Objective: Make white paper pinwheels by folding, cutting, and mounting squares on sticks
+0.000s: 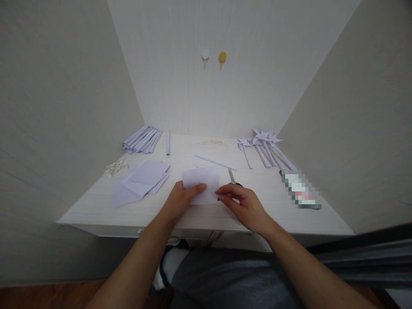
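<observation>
A small white sheet of paper point(202, 182) is held just above the front of the white desk point(96, 206). My left hand point(180, 201) pinches its lower left part, thumb on top. At its right edge, my right hand point(245, 206) grips it with the fingertips. A pair of scissors point(232, 177) lies on the desk just behind my right hand, partly hidden by it.
Cut paper squares point(141, 180) lie at the left. Rolled paper sticks point(143, 139) are stacked at the back left, one loose stick point(215, 162) lies mid-desk. Folded paper pinwheels point(262, 143) lie at the back right. Small pins point(116, 167) sit far left. Walls enclose three sides.
</observation>
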`<action>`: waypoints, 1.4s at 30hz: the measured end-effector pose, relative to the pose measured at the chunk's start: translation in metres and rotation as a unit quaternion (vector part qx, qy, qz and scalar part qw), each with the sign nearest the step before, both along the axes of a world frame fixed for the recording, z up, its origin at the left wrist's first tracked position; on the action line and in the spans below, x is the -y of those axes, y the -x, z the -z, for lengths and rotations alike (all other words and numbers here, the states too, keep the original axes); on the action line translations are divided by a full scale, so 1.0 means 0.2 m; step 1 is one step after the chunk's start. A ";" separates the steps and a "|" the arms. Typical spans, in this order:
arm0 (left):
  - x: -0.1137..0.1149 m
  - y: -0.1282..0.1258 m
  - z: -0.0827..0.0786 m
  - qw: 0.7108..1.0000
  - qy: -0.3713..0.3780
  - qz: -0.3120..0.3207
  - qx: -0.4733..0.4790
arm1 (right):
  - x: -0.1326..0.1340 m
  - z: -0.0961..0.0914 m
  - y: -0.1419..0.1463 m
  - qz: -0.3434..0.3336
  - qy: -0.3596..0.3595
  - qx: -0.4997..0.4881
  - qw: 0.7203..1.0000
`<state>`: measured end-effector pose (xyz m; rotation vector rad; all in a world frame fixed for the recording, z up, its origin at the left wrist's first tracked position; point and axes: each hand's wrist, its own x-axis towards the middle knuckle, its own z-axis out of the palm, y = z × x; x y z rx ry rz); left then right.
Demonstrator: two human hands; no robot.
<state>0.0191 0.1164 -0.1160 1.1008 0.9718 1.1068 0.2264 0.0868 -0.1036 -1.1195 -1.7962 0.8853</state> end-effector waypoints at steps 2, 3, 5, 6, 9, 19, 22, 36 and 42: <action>0.00 0.00 -0.01 1.000 0.002 -0.004 -0.005 | -0.01 0.01 0.00 0.001 -0.007 0.002 1.000; 0.01 0.00 -0.01 1.000 0.004 -0.005 -0.007 | -0.01 0.01 0.00 -0.002 -0.013 0.004 1.000; 0.01 0.00 -0.01 1.000 0.004 -0.007 -0.007 | -0.01 0.02 0.00 -0.014 -0.033 0.008 0.999; 0.01 0.00 -0.01 1.000 0.004 -0.008 -0.008 | -0.01 0.02 0.01 -0.022 -0.046 0.010 0.999; 0.01 0.00 0.00 1.000 0.004 -0.010 -0.002 | -0.01 0.02 0.01 -0.029 -0.072 0.012 0.997; 0.01 0.00 0.00 1.000 0.009 -0.015 -0.002 | -0.01 0.03 0.04 0.041 0.014 -0.058 0.997; 0.01 -0.01 -0.01 1.000 0.014 -0.016 -0.005 | -0.02 0.05 0.05 0.066 0.038 -0.110 0.991; 0.02 -0.02 -0.03 0.995 -0.015 -0.039 -0.089 | -0.04 0.11 0.06 0.096 0.050 -0.153 0.982; 0.02 -0.03 -0.03 0.991 -0.023 -0.047 -0.124 | -0.04 0.12 0.06 0.090 0.059 -0.175 0.979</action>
